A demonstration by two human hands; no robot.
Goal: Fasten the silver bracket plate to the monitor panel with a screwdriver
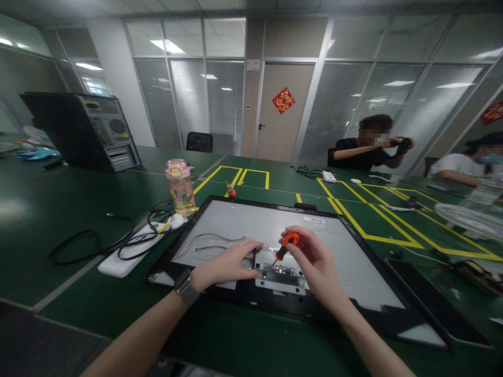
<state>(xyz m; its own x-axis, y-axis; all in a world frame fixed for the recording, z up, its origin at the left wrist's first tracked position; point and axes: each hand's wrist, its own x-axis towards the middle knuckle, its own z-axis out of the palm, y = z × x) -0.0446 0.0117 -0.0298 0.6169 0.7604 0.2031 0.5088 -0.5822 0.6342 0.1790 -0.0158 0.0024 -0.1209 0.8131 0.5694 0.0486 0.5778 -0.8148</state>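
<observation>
A large flat display panel (236, 214) with a black frame lies face down, its grey back showing. Near its front edge sits a metal bracket (281, 288) with small connectors or screws along it. My right hand (320, 262) grips a screwdriver (290, 241) with an orange and black handle, tilted so its tip points down at the bracket's left part. My left hand (231, 259) is at the bracket's left end, thumb and fingers curved around that end. Thin coloured wires (200, 241) run across the panel to the left of it.
Left stand a pink-lidded bottle (181, 188), a white power strip (129, 254) with black cables, and a computer tower (90, 131). Beyond the panel lies another red screwdriver (231, 191). A dark flat slab (436, 298) lies right. Two people sit across the green table (275, 340).
</observation>
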